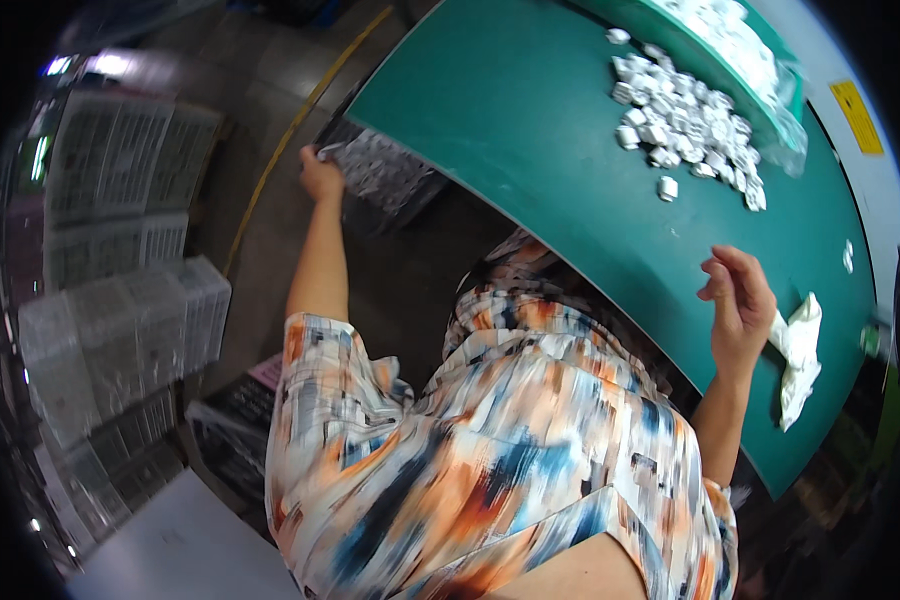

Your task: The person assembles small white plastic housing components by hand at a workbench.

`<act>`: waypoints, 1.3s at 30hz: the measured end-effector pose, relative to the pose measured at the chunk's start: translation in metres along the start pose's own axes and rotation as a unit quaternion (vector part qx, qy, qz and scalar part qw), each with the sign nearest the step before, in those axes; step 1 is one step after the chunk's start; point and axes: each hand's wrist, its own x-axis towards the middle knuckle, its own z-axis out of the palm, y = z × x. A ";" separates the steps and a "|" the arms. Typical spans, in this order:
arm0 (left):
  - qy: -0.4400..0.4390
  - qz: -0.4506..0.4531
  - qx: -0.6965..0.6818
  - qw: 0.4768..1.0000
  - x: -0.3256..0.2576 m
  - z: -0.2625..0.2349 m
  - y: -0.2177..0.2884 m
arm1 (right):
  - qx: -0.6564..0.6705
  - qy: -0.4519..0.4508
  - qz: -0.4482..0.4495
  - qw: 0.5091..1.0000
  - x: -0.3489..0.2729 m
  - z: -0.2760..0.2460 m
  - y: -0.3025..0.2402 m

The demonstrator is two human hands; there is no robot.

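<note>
My left hand (322, 174) reaches out over the left corner of the green table, at the rim of a dark bin (375, 210). Its fingers are closed at the edge of the crinkled clear plastic (382, 168) in that bin; what they hold is too small to make out. My right hand (740, 305) hovers over the table's near side, fingers loosely bent and apart from the thumb, with nothing visible in it. Up from it lies a pile of small white plastic-looking parts (685, 115). One white part (667, 188) sits apart at the pile's near edge.
Behind the pile, a green tray (715, 75) holds more white parts. A crumpled white cloth or glove (798, 360) lies right of my right hand on the green table (530, 110). Stacked translucent crates (125, 330) stand at left, near a yellow floor line (270, 165).
</note>
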 end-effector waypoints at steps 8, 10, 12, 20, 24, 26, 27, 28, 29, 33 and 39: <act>0.155 0.040 -0.125 0.979 0.044 -0.054 0.079 | -0.091 0.008 -0.037 0.995 -0.011 -0.006 -0.002; 0.120 0.122 -0.218 0.961 0.022 -0.098 0.143 | -0.066 -0.013 -0.034 0.997 -0.012 -0.004 -0.004; 0.023 0.188 -0.358 0.914 -0.017 -0.122 0.215 | -0.058 -0.018 -0.041 0.997 -0.006 -0.002 -0.004; -0.080 0.535 -0.319 0.778 -0.067 -0.083 0.411 | -0.052 -0.015 -0.137 0.989 0.006 -0.014 -0.014; -0.136 0.533 -0.270 0.790 -0.035 -0.048 0.477 | -0.054 -0.007 -0.106 0.993 0.000 -0.023 -0.004; -0.259 0.507 -0.178 0.803 -0.023 -0.037 0.500 | -0.046 0.007 -0.109 0.993 0.000 -0.024 -0.001; -0.259 0.510 -0.177 0.801 -0.027 -0.036 0.509 | -0.045 0.011 -0.109 0.993 0.000 -0.027 0.001; -0.324 0.490 -0.146 0.796 -0.032 -0.035 0.519 | -0.043 0.018 -0.103 0.994 0.000 -0.030 0.003; -0.387 0.466 -0.114 0.788 -0.034 -0.033 0.526 | -0.042 0.025 -0.098 0.994 0.002 -0.032 0.005; -0.411 0.471 -0.072 0.777 -0.035 -0.014 0.533 | -0.040 0.024 -0.075 0.996 0.006 -0.042 0.009; -0.415 0.465 -0.174 0.762 -0.021 -0.035 0.524 | -0.036 0.035 -0.086 0.995 0.007 -0.047 0.013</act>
